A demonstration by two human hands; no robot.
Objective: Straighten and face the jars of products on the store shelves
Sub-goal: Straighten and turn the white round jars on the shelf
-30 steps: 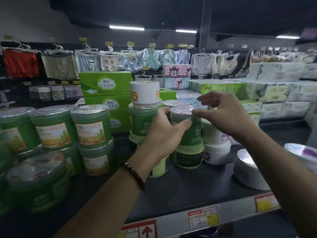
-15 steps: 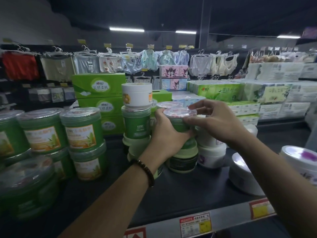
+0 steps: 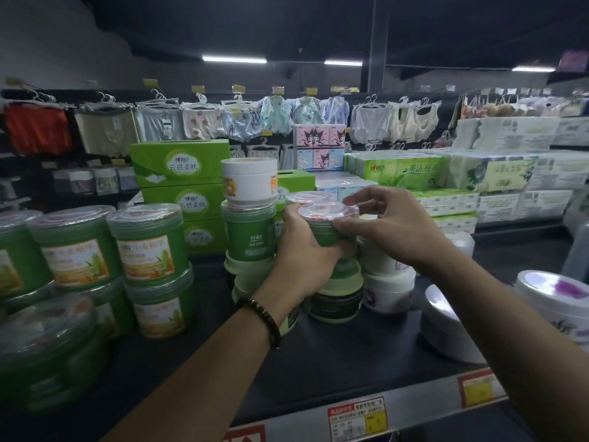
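Where the dark shelf (image 3: 350, 355) begins at left, stacked green tubs (image 3: 146, 250) stand; centre, left hand (image 3: 302, 260) curls round a clear-lidded green jar (image 3: 320, 231) atop a stack, right hand (image 3: 392, 228) fingertips pinching its lid; white jars (image 3: 389, 282) right. Behind, garments (image 3: 204, 122) hang under strip lights (image 3: 234, 60).

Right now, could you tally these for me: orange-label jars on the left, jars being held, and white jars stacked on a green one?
Orange-label jars: 5, two only partly in view
Held jar, left hand and right hand both gripping it: 1
White jar atop a green jar: 1
Total: 7
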